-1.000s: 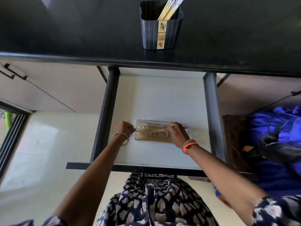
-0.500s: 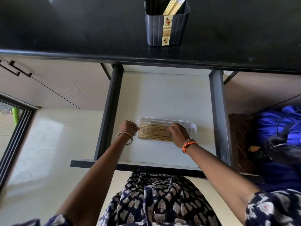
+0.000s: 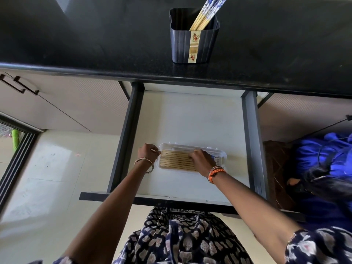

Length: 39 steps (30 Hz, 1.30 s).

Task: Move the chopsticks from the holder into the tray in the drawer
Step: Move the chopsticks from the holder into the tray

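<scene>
A clear plastic tray (image 3: pixel 222 153) lies in the open white drawer (image 3: pixel 190 119), filled with several wooden chopsticks (image 3: pixel 176 161) laid flat side by side. My left hand (image 3: pixel 148 151) pinches the tray's left end. My right hand (image 3: pixel 201 160) rests on the chopsticks in the tray, fingers curled down on them, hiding their right part. On the black counter above stands a dark ribbed holder (image 3: pixel 194 41) with a floral strip; several chopsticks (image 3: pixel 204 15) with blue-patterned tops lean in it to the right.
The drawer has dark side rails (image 3: pixel 124 141) and a dark front edge (image 3: pixel 171 201). A cabinet door with a black handle (image 3: pixel 19 85) is at the left. Blue cloth (image 3: pixel 323 159) lies at the right. Pale floor tiles are at lower left.
The chopsticks in the tray now lie more evenly in a row. Both hands stay at the tray; the view has shifted slightly.
</scene>
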Motion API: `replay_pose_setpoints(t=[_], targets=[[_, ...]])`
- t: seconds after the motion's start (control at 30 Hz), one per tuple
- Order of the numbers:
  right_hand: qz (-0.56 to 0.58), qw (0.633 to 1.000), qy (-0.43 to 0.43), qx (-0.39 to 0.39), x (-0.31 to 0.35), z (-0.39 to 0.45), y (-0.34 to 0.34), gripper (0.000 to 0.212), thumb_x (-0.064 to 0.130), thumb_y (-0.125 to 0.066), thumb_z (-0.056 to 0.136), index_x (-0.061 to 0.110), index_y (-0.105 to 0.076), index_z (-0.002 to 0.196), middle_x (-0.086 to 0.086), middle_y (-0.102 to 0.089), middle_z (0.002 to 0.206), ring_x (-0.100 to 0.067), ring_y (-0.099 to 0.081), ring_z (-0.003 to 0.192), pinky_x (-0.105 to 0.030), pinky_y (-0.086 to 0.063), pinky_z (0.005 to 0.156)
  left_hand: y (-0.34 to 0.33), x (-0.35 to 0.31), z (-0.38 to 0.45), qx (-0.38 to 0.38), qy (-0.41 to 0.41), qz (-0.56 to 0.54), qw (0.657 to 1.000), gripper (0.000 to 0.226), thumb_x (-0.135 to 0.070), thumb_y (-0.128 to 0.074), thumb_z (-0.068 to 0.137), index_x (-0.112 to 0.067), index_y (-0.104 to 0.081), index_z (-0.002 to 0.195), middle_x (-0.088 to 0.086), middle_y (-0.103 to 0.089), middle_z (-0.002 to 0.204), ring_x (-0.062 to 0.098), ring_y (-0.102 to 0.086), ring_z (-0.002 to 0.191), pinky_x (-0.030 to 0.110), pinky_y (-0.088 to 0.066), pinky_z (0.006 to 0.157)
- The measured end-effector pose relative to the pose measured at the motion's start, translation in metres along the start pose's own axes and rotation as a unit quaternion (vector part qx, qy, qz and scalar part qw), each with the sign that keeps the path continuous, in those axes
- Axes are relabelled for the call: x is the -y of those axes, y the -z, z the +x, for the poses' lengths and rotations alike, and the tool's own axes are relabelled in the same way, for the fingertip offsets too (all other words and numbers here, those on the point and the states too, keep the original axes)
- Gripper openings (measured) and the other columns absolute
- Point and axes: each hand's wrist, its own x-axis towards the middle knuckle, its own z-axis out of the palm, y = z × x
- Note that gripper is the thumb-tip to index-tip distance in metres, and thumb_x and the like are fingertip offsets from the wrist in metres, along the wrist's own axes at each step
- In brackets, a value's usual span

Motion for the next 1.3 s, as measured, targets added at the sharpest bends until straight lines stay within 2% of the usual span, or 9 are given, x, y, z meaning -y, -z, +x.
replay_pose_setpoints(t=[0.1,0.2,0.4,0.47,0.67,0.73,0.8,0.97,1.3], targets=[[0.009,0.999,0.015,-0.044,0.008,0.006,0.034,0.027,0.001,-0.046,0.089,0.007,-0.070,0.101,-0.014,-0.069,0.101,-0.033,-0.065,0.094,-0.036,-0.052,0.076,0.015,-0.029,0.001,-0.025,-0.058,-0.036,0.997,0.015,-0.002,-0.065,0.081,0.004,-0.068,0.094,0.024,-0.071,0.091,0.034,-0.068,0.082,0.042,-0.056,0.085],[0.040,0.990,0.045,-0.130,0.020,0.020,0.094,0.023,0.006,-0.051,0.089,0.008,-0.071,0.101,-0.013,-0.070,0.100,-0.031,-0.066,0.093,-0.039,-0.054,0.079,0.041,-0.081,0.003,-0.042,-0.140,-0.098,0.984,0.017,0.000,-0.059,0.084,0.006,-0.066,0.098,0.015,-0.066,0.082,0.022,-0.061,0.062,0.035,-0.056,0.068],[0.112,0.918,0.087,-0.371,0.034,0.075,0.251,0.015,0.001,-0.060,0.083,0.004,-0.074,0.087,-0.010,-0.073,0.084,-0.018,-0.066,0.075,-0.025,-0.051,0.071,0.106,-0.217,0.012,-0.139,-0.393,-0.019,0.909,0.019,-0.010,-0.061,0.084,-0.007,-0.069,0.102,0.010,-0.072,0.101,0.018,-0.066,0.087,0.016,-0.046,0.079],[0.147,0.903,0.066,-0.398,0.028,0.101,0.288,0.015,0.001,-0.060,0.083,0.003,-0.074,0.087,-0.010,-0.074,0.082,-0.015,-0.066,0.072,-0.025,-0.055,0.070,0.121,-0.248,0.021,-0.168,-0.428,0.023,0.888,0.023,-0.010,-0.061,0.084,-0.008,-0.067,0.106,0.013,-0.068,0.110,0.024,-0.065,0.095,0.022,-0.047,0.083],[0.227,0.889,-0.091,-0.388,-0.007,0.193,0.343,0.012,0.004,-0.062,0.085,-0.005,-0.069,0.083,-0.023,-0.070,0.083,-0.030,-0.066,0.079,-0.030,-0.051,0.075,0.135,-0.280,0.062,-0.237,-0.444,0.071,0.861,0.028,-0.012,-0.054,0.089,-0.013,-0.059,0.117,0.010,-0.061,0.118,0.026,-0.062,0.099,0.038,-0.055,0.082],[0.240,0.893,-0.129,-0.357,-0.018,0.222,0.351,0.025,0.013,-0.064,0.085,-0.001,-0.059,0.065,-0.024,-0.056,0.068,-0.034,-0.057,0.068,-0.036,-0.047,0.066,0.132,-0.279,0.079,-0.251,-0.433,0.068,0.863,0.028,-0.014,-0.053,0.090,-0.011,-0.059,0.117,0.012,-0.062,0.116,0.028,-0.062,0.099,0.041,-0.056,0.083],[0.271,0.890,-0.152,-0.333,-0.027,0.242,0.354,0.029,0.019,-0.066,0.086,0.002,-0.058,0.064,-0.018,-0.053,0.065,-0.028,-0.053,0.061,-0.036,-0.046,0.061,0.129,-0.276,0.093,-0.243,-0.426,0.071,0.868,0.025,-0.015,-0.054,0.090,-0.009,-0.062,0.114,0.013,-0.063,0.114,0.028,-0.061,0.099,0.042,-0.055,0.084],[0.378,0.850,-0.158,-0.330,-0.040,0.267,0.353,0.024,0.017,-0.065,0.088,-0.006,-0.070,0.089,-0.013,-0.065,0.071,-0.010,-0.056,0.049,-0.018,-0.053,0.051,0.124,-0.265,0.112,-0.240,-0.448,0.102,0.855,0.018,-0.012,-0.056,0.089,-0.009,-0.068,0.102,0.011,-0.069,0.104,0.025,-0.061,0.098,0.036,-0.055,0.077],[0.450,0.822,-0.160,-0.310,-0.035,0.275,0.346,0.020,0.016,-0.068,0.086,0.003,-0.066,0.071,-0.008,-0.063,0.065,-0.011,-0.057,0.052,-0.023,-0.056,0.060,0.128,-0.263,0.117,-0.242,-0.456,0.114,0.849,0.018,-0.011,-0.060,0.086,-0.008,-0.069,0.102,0.013,-0.071,0.101,0.026,-0.063,0.095,0.030,-0.054,0.075]])
